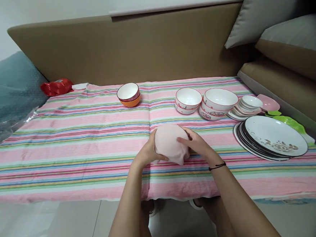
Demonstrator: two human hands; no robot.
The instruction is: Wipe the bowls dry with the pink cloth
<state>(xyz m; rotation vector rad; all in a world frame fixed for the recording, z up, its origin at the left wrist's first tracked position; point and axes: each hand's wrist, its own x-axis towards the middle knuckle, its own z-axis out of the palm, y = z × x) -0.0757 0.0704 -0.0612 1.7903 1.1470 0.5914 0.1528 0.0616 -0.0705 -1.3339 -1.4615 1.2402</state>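
Observation:
A pale pink cloth [170,141] is draped over something round, and its loose edge hangs down toward me. What lies under the cloth is hidden; the outline is about bowl-sized. My left hand [150,149] curves around the left side of the bundle, thumb along its near edge. On the other side my right hand [194,142] grips the right side, its thumb lying on top of the cloth. The bundle is just above or on the striped tablecloth [96,166]; I cannot tell which.
Orange and dark-red stacked bowls [129,94] stand behind. To the right are white red-rimmed bowls [188,101], larger bowls [218,103], small dishes [250,104], a plate stack [275,137] and a green leaf-shaped dish [289,123]. A red package [57,87] lies at back left.

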